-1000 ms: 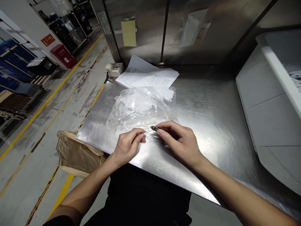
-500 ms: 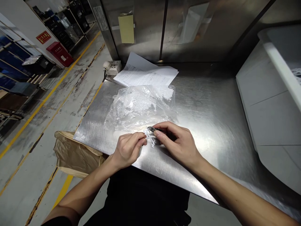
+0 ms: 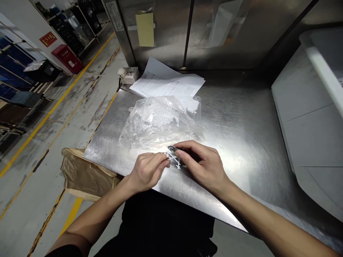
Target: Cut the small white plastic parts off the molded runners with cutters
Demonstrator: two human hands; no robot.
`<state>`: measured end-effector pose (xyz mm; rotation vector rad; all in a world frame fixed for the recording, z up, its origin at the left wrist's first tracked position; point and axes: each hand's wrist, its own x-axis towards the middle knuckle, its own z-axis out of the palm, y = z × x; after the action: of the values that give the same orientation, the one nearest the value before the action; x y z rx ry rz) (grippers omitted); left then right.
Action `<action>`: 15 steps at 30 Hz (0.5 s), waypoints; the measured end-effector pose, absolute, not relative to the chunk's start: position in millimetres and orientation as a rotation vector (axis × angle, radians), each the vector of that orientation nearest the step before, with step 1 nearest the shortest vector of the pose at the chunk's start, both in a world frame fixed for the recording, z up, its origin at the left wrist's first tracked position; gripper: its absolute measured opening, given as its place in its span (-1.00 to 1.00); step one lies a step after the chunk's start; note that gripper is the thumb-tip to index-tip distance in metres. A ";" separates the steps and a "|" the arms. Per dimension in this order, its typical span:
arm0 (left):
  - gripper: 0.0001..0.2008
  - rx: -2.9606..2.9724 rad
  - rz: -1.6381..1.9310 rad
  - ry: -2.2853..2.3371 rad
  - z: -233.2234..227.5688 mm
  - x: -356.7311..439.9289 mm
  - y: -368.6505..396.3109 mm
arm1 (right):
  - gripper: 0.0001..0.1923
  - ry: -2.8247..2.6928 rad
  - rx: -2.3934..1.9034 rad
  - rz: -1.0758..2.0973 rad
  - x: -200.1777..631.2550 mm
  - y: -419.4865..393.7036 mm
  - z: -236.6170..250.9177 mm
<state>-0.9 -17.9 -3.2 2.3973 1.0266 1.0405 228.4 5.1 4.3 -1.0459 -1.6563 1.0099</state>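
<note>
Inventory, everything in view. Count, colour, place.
Branched piece: 1, white, in left grip
Tool: 1, dark, in right grip
Clear bag: 1, transparent, table
Bits: uncountable, white, in bag
Papers: several, white, behind bag
Socket block: 1, white, far-left corner
Table: 1, silver, centre
Panel: 1, silver, behind table
Note: 1, yellow, panel
Sheet: 1, pale, panel
Bin: 1, grey, right
Sack: 1, brown, left of table
Box: 1, red, left background
Sign: 1, red, above box
Racks: several, mixed, left background
Floor: 1, grey, left
Clothing: uncounted, black, bottom
Grips: 2, bare, centre
Arms: 2, bare, bottom
</note>
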 end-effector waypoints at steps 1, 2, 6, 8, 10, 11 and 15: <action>-0.91 2.394 1.031 1.027 -2.7 -0.8 -17.7 | -0.88 -1.648 -1.051 1.020 228.2 5.2 3.7; -0.92 2.386 1.022 1.031 -2.2 -0.7 -17.4 | -0.88 -1.639 -1.057 1.029 228.1 5.3 3.2; -0.92 2.299 1.001 1.059 -2.1 -0.2 -16.6 | -0.87 -1.597 -1.107 1.044 228.2 6.4 1.8; -0.92 2.249 0.998 1.082 -2.9 -0.1 -16.7 | -0.86 -1.571 -1.140 1.050 228.9 6.8 2.3; -0.92 2.216 1.000 1.097 -3.7 0.0 -16.9 | -0.85 -1.543 -1.152 1.056 229.8 6.9 4.3; -0.92 2.208 1.004 1.100 -3.8 0.0 -17.0 | -0.85 -1.532 -1.145 1.057 230.2 6.7 5.9; -0.92 2.199 0.986 1.106 -2.3 -0.2 -17.3 | -0.87 -1.558 -1.056 1.071 230.3 4.8 12.6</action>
<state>-0.2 -17.3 -2.3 2.1992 1.1058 0.9862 230.3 4.8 12.6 -1.0559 -1.5585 1.0705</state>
